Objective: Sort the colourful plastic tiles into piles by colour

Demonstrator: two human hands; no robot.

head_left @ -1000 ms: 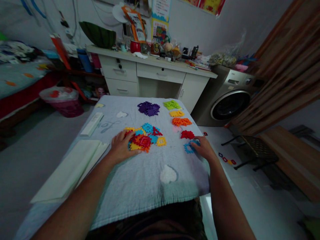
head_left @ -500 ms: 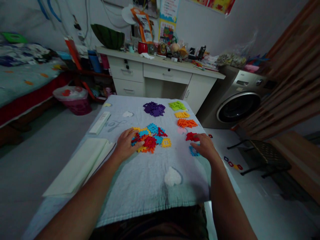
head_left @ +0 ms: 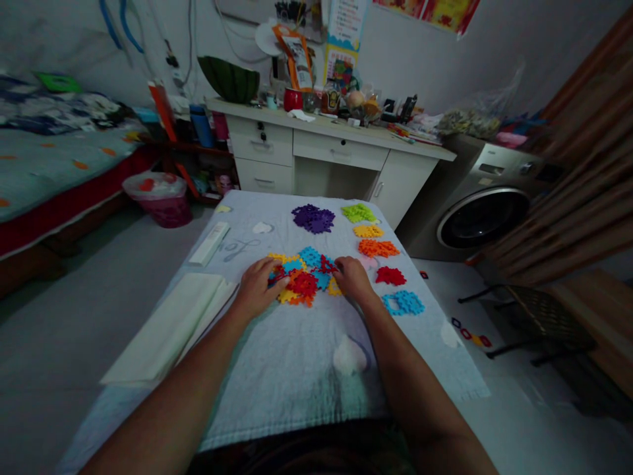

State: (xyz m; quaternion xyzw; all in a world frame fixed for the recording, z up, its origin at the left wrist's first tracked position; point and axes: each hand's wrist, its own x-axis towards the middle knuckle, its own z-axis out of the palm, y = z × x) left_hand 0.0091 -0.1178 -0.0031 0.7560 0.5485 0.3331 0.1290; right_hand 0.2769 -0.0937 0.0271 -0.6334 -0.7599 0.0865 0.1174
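A mixed pile of interlocking plastic pieces (head_left: pixel 302 285) in red, blue, yellow and orange lies on the cloth-covered table (head_left: pixel 297 356). My left hand (head_left: pixel 258 286) rests against the pile's left side, its thumb apart from its curled fingers. At the right side, my right hand (head_left: pixel 354 280) has its fingers closed at the edge of a red piece (head_left: pixel 326 264). Sorted by colour, pieces lie farther right: a blue group (head_left: pixel 405 302), a red group (head_left: pixel 391 276), an orange group (head_left: pixel 378 248), a yellow group (head_left: pixel 368 231) and a green group (head_left: pixel 359 212). Purple pieces (head_left: pixel 313 219) lie behind the mixed pile.
On the table's left are a long white box (head_left: pixel 210 243) and a folded pale sheet (head_left: pixel 165 330). Behind stands a white desk (head_left: pixel 339 150) crowded with items. A washing machine (head_left: pixel 475 198) and a stool (head_left: pixel 539 316) are at the right; a pink bin (head_left: pixel 163 206) stands left.
My right hand has moved left from the red and blue groups to the mixed pile. My left hand stays at the pile. The view has shifted slightly.
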